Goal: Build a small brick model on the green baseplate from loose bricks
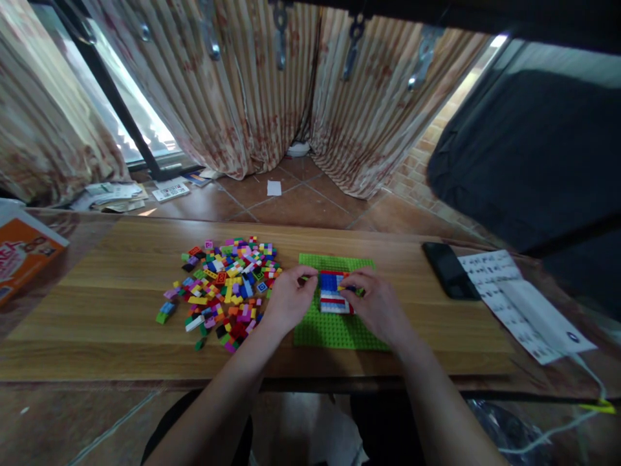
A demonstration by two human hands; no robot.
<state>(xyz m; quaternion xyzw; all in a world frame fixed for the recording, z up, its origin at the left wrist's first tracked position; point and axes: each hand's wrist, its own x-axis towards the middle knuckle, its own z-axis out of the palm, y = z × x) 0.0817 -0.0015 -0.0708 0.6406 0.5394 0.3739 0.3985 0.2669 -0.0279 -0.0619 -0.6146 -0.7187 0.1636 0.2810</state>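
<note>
On the green baseplate [315,330] sits a flat build of blue, white and red bricks [334,304], its stripes running crosswise. My right hand [376,303] reaches over the build's right side, thumb and fingers pinched on a small yellow brick [341,288] close above or touching the blue part. My left hand [292,299] is at the build's left edge, partly over the baseplate. Its fingers are curled in towards the thumb, and whatever they may hold is hidden. Left of that hand spreads a pile of loose bricks [233,290] in many colours.
The wooden table [121,310] carries a black phone [450,270] at the right, with a printed sheet [526,304] and a white cable beside it. An orange box [26,252] stands far left. A dark bar with metal clips [354,39] crosses the top, before striped curtains [252,97].
</note>
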